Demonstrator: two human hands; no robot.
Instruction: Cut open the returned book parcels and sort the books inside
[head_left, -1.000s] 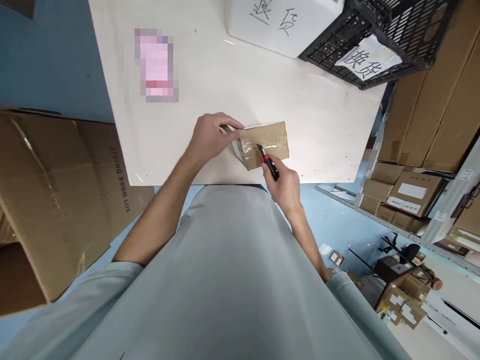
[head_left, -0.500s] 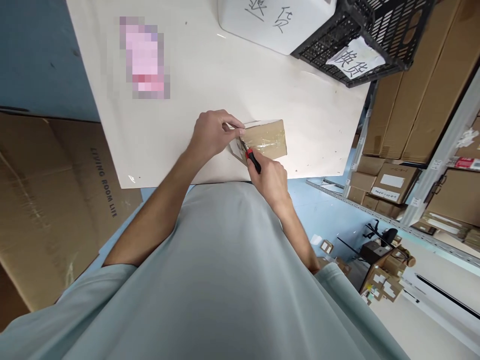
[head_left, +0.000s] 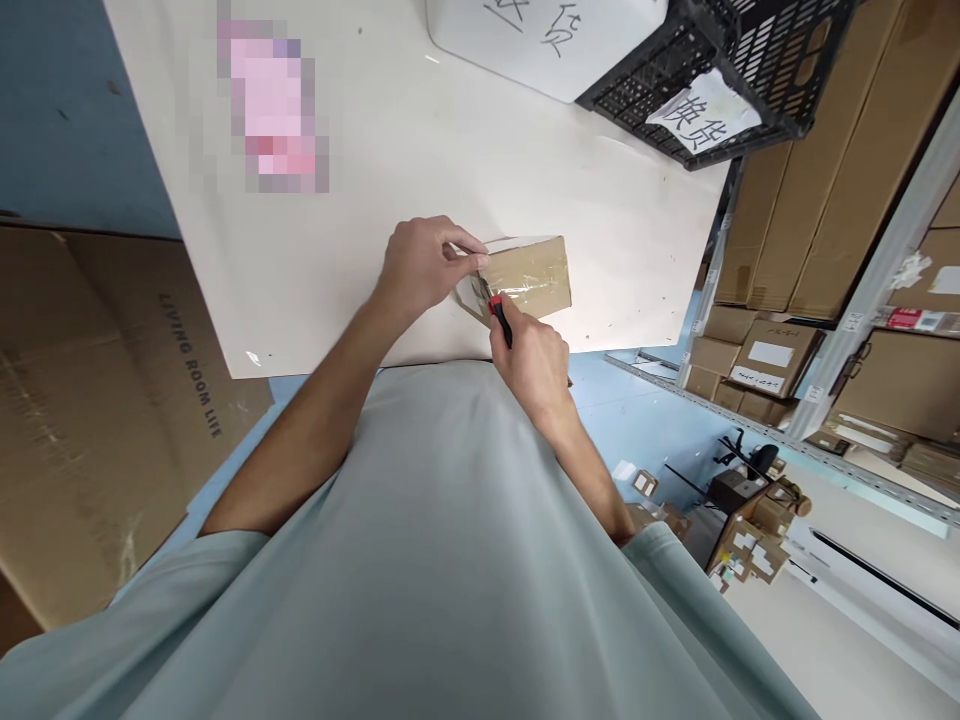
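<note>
The small cardboard box (head_left: pixel 532 278) is set on the counter (head_left: pixel 390 140) near its front edge, placed directly between the fingers of the two hands. Its far left corner is met by the left hand (head_left: pixel 421 262), whose thumb and index finger are brought nearly together and pinched at the edge there, a small gap being left between them nearer the palm. The cutter (head_left: pixel 500 318), red and black, is gripped in the right hand (head_left: pixel 534 362), its handle enclosed by the curled fingers just over the near side of the box. The blade is pointed at the box's left end, just below the left thumb; whether the cardboard is pierced cannot be told. Clear, shiny tape is stretched across the box's brown face.
</note>
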